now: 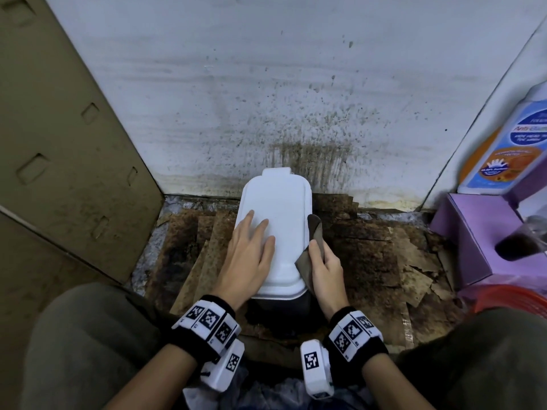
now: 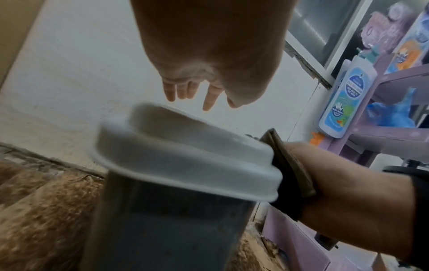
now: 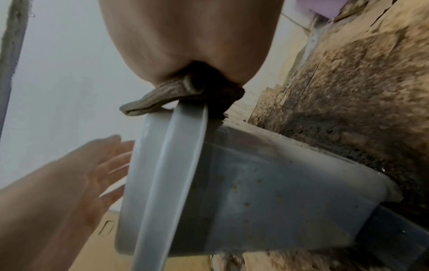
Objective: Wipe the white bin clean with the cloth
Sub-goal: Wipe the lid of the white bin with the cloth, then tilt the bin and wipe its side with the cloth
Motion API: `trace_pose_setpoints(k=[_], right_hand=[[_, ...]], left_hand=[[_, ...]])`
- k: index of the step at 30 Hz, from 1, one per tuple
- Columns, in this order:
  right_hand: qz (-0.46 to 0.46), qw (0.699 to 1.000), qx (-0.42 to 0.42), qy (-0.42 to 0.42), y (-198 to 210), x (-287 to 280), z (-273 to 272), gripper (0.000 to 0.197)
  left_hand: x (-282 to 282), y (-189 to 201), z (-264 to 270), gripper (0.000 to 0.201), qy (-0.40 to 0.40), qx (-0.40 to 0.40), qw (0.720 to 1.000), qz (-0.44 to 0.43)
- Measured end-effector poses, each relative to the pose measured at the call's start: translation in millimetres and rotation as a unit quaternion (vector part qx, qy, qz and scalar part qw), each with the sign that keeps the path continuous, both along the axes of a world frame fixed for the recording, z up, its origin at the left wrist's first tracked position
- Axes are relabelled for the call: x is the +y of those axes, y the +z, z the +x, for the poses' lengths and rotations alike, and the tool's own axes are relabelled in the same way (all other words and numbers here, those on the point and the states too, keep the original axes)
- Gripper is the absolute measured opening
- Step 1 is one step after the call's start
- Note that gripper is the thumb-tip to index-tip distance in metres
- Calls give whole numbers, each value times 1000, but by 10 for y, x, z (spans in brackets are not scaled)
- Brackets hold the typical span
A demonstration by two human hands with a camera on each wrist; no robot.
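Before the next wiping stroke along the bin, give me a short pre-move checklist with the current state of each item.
1. Cloth in the right hand: ok, fingers curled round it.
2. Cloth touching the white bin: ok, pressed against the lid's right edge.
3. Left hand steadying the bin: ok in the head view, flat on the lid; the left wrist view leaves contact unclear.
4. Lid closed: ok, it sits on the rim.
5. Bin side clean: not ok, brown specks show in the right wrist view.
6. Bin footing on the stained cardboard: cannot tell, base hidden.
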State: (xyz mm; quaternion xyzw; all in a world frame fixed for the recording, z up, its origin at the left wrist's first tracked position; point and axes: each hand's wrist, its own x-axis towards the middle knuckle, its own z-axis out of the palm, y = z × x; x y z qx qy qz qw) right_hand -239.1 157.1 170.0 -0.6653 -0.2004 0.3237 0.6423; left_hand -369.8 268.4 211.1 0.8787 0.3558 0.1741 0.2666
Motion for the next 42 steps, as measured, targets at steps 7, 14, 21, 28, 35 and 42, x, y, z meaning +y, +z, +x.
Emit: trace_pose_setpoints(k=[7, 14, 21, 28, 35, 42], right_hand=[[32, 989, 131, 63, 66, 171, -199, 29], [4, 978, 208, 7, -110, 301, -336, 52], [10, 996, 93, -8, -130, 357, -559, 46], [3, 997, 43, 65, -236, 531, -836, 48], [-3, 1000, -20, 19, -287, 674, -941, 43], [29, 991, -124, 33, -553, 732, -870, 50]], left_hand=[[134, -63, -12, 62, -2, 17, 999, 27], [387, -151, -275, 67, 32, 16, 999, 27], [431, -183, -303, 62, 30, -2, 999, 23], [510, -249, -340, 63, 13, -14, 1000, 25], [556, -275, -379, 62, 16, -5, 999, 32], [592, -320, -388, 60, 19, -3, 999, 41]])
